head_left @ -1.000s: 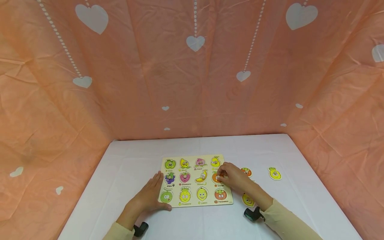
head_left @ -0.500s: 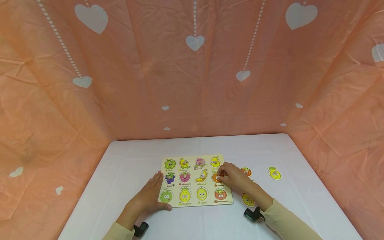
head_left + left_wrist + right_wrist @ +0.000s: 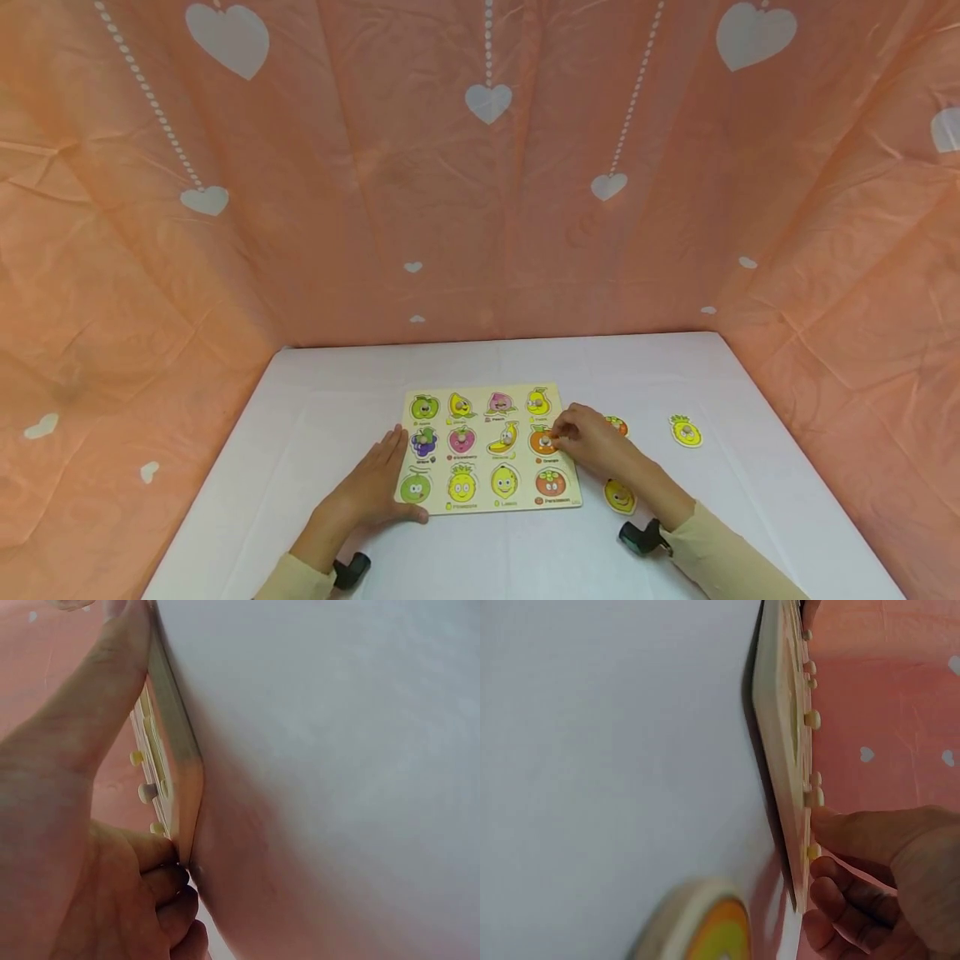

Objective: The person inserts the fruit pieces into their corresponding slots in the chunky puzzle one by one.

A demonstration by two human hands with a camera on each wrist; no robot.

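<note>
A wooden fruit puzzle board [image 3: 483, 421] lies flat on the table, with knobbed fruit pieces in its two upper rows. My left hand [image 3: 367, 483] rests against the board's near left corner, fingers along the left edge and thumb along the near edge. Just right of the orange piece [image 3: 542, 440], which sits in the board with its knob showing, is my right hand [image 3: 596, 442]. In the right wrist view, its thumb [image 3: 862, 832] lies close to the knobs, fingers loosely curled. Whether the thumb touches a knob, I cannot tell.
Loose on the white table [image 3: 480, 558] lie a pineapple piece [image 3: 686, 432] at the right and a yellow smiling fruit piece [image 3: 619, 496] near the right wrist. A red-orange piece [image 3: 617, 423] is partly hidden behind the right hand. Orange cloth walls [image 3: 487, 208] enclose the table.
My right hand has drawn slightly to the right, off the knob of the orange piece, which now shows more fully. The left hand has stayed at the board's corner.
</note>
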